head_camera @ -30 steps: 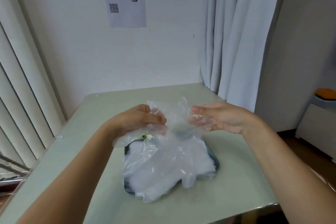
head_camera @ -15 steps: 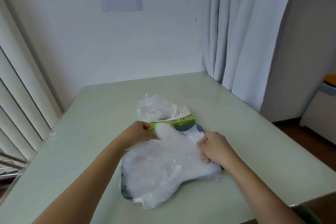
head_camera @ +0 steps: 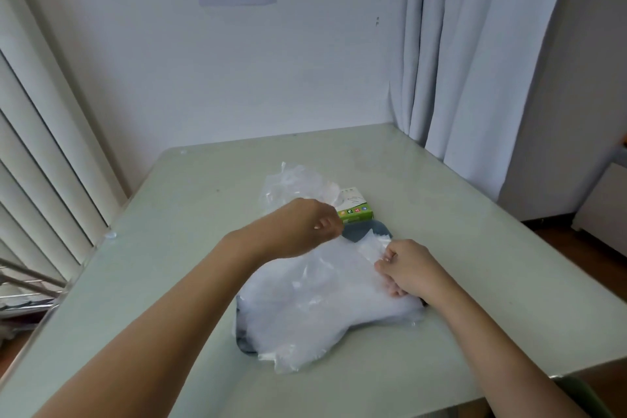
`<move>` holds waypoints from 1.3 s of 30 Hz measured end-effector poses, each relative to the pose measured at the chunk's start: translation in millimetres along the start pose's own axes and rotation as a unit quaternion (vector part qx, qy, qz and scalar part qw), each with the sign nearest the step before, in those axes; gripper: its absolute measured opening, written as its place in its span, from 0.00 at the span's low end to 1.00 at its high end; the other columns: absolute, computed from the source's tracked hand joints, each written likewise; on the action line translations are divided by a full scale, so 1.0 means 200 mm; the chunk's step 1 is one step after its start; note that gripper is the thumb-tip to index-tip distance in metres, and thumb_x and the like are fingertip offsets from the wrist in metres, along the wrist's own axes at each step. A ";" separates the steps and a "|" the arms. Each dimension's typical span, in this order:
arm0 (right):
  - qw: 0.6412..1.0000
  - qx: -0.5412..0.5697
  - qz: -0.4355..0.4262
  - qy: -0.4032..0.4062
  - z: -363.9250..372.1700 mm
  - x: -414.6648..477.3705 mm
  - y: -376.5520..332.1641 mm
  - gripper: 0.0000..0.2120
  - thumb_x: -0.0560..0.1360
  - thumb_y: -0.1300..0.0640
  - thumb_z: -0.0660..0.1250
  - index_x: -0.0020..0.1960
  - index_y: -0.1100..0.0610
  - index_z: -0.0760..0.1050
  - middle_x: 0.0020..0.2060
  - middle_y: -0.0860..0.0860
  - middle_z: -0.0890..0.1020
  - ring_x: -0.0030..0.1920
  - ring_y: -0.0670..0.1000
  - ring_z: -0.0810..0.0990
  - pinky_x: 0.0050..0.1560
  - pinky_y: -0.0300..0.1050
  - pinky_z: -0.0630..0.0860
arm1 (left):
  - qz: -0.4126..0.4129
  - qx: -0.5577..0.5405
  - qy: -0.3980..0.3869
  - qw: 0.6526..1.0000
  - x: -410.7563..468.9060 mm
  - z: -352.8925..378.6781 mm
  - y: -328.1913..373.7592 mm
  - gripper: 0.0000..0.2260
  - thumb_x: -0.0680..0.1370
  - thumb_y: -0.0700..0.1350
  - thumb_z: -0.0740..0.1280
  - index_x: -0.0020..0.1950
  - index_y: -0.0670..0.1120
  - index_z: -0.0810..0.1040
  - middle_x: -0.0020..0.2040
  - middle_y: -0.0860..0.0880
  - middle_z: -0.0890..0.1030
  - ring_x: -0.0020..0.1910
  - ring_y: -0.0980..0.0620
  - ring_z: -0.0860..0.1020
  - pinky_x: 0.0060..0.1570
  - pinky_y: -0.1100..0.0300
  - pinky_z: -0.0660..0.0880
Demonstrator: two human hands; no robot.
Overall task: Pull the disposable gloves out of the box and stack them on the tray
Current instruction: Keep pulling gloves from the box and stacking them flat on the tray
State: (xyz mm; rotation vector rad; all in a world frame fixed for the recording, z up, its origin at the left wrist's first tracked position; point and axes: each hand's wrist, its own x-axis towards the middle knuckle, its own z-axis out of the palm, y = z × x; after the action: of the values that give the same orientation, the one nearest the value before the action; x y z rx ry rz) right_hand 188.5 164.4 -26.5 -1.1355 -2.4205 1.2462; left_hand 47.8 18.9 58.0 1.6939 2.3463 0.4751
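Observation:
A heap of clear disposable gloves [head_camera: 322,299] lies on a dark grey-blue tray [head_camera: 360,233], hiding most of it and hanging over its near edge. Just behind the tray sits the green and white glove box [head_camera: 355,209], with crumpled gloves [head_camera: 291,185] puffing out of its top. My left hand [head_camera: 302,229] hovers blurred above the far left of the heap, right in front of the box, fingers curled with nothing visible in them. At the heap's right edge my right hand [head_camera: 405,268] rests on the top glove and pinches it.
The pale green table [head_camera: 169,248] ends close to me and at the right. White vertical blinds [head_camera: 51,163] stand at the left, a curtain [head_camera: 458,61] at the back right, and a metal rack [head_camera: 23,285] beside the table's left edge.
The glove held up in both hands a second ago now lies on the heap. My left hand has lifted off the heap towards the box. My right hand stays at the heap's right edge.

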 end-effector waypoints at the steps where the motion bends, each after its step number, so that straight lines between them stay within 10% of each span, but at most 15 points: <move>1: 1.000 -0.009 -0.001 -0.005 0.00 0.00 0.00 0.09 0.74 0.65 0.61 0.36 0.58 0.65 0.25 0.54 0.75 0.17 0.47 0.73 0.23 0.34 0.68 | -0.012 0.026 -0.059 0.998 0.02 0.02 0.01 0.10 0.80 0.48 0.62 0.54 0.46 0.80 0.54 0.49 0.81 0.53 0.50 0.78 0.55 0.59 0.74; 4: 1.000 -0.019 -0.008 0.005 0.00 0.00 0.00 0.11 0.74 0.64 0.61 0.35 0.57 0.64 0.26 0.53 0.74 0.18 0.47 0.74 0.21 0.34 0.66 | -0.064 0.109 -0.192 0.973 0.06 0.06 0.00 0.14 0.81 0.53 0.60 0.56 0.47 0.79 0.57 0.51 0.79 0.59 0.47 0.76 0.61 0.51 0.72; 8: 0.998 -0.043 -0.020 0.038 0.00 -0.01 0.01 0.13 0.75 0.62 0.61 0.34 0.56 0.62 0.28 0.51 0.72 0.20 0.50 0.76 0.22 0.35 0.64 | -0.100 0.102 -0.185 0.972 0.06 0.09 -0.03 0.19 0.82 0.56 0.54 0.55 0.44 0.79 0.51 0.48 0.79 0.52 0.47 0.76 0.52 0.56 0.70; 12: 0.988 -0.135 -0.040 0.068 0.00 -0.02 0.00 0.03 0.76 0.57 0.64 0.45 0.57 0.72 0.43 0.54 0.78 0.46 0.59 0.81 0.44 0.46 0.74 | -0.131 0.059 -0.185 0.972 0.05 0.11 -0.09 0.18 0.83 0.54 0.54 0.49 0.46 0.80 0.49 0.50 0.80 0.49 0.49 0.76 0.52 0.57 0.70; 16: 0.920 -0.153 -0.293 0.212 0.00 -0.09 -0.04 0.09 0.75 0.60 0.65 0.55 0.58 0.75 0.53 0.53 0.76 0.54 0.55 0.73 0.54 0.43 0.68 | -0.139 0.029 -0.183 0.973 0.04 0.12 -0.14 0.17 0.82 0.53 0.56 0.39 0.49 0.75 0.38 0.54 0.76 0.38 0.55 0.73 0.48 0.59 0.68; 21: 0.896 -0.167 -0.409 -0.034 0.04 -0.20 -0.16 0.20 0.74 0.60 0.64 0.65 0.50 0.72 0.61 0.42 0.71 0.61 0.39 0.68 0.61 0.33 0.64 | -0.145 0.007 -0.202 0.969 0.05 0.12 -0.17 0.13 0.81 0.51 0.59 0.46 0.46 0.78 0.45 0.49 0.81 0.42 0.53 0.75 0.50 0.59 0.71; 26: 0.887 -0.298 -0.353 -0.022 0.18 -0.15 -0.16 0.20 0.75 0.68 0.58 0.64 0.54 0.68 0.58 0.50 0.74 0.52 0.54 0.75 0.46 0.46 0.69 | -0.148 -0.002 -0.194 0.970 0.06 0.12 -0.19 0.13 0.80 0.53 0.60 0.41 0.50 0.79 0.41 0.52 0.81 0.39 0.57 0.77 0.47 0.61 0.71; 30: 0.929 -0.196 -0.311 -0.049 0.18 -0.12 -0.10 0.06 0.80 0.58 0.59 0.48 0.58 0.73 0.45 0.53 0.81 0.47 0.56 0.77 0.48 0.48 0.69 | -0.144 -0.012 -0.192 0.971 0.05 0.12 -0.18 0.12 0.81 0.50 0.60 0.47 0.50 0.82 0.46 0.54 0.82 0.44 0.56 0.77 0.51 0.62 0.71; 39: 0.918 -0.174 -0.278 -0.223 0.03 -0.10 -0.01 0.09 0.79 0.50 0.62 0.42 0.52 0.71 0.59 0.44 0.77 0.65 0.45 0.71 0.64 0.46 0.67 | -0.136 0.053 -0.215 0.966 0.03 0.17 -0.13 0.31 0.76 0.62 0.66 0.75 0.55 0.62 0.65 0.51 0.76 0.64 0.50 0.73 0.63 0.58 0.67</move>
State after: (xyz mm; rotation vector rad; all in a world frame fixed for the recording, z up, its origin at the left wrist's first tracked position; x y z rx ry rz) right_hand 197.4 145.5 -25.8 -0.1550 -3.0735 0.9784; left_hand 34.3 22.5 16.1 1.3155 2.2505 -0.0653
